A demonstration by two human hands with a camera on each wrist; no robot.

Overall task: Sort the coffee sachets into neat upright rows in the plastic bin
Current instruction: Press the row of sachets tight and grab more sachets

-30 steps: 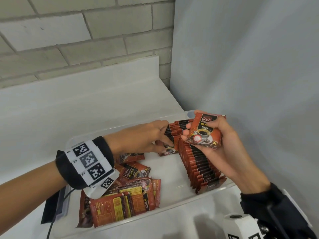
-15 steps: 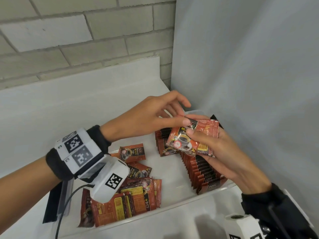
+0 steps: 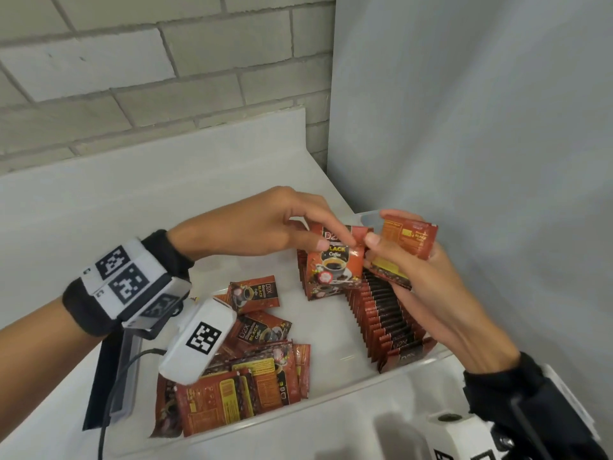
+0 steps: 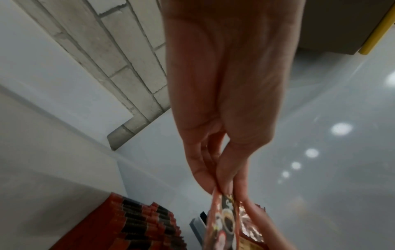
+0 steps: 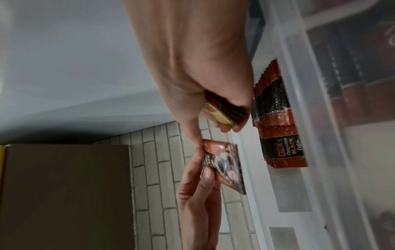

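Observation:
A clear plastic bin [image 3: 328, 330] sits on the white counter. A long upright row of red-black coffee sachets [image 3: 381, 313] runs along its right side, also seen in the wrist views [image 4: 145, 223] [image 5: 275, 135]. Above the row's far end my left hand [image 3: 331, 239] pinches the top of one sachet [image 3: 335, 263], printed face toward me. My right hand [image 3: 381, 250] grips a small stack of sachets [image 3: 406, 247] [image 5: 222, 111], its thumb touching the pinched sachet's corner. Several loose sachets [image 3: 252, 376] lie flat in the bin's near left part.
A dark flat object [image 3: 112, 376] stands against the bin's left outer side, with a cable beside it. A grey panel [image 3: 481, 161] rises close to the bin's right side. A brick wall [image 3: 149, 78] is behind the counter's raised back edge.
My left hand rose from the upright row to the right hand's stack and drew one sachet off it. The right hand tilted its stack back and stayed above the row.

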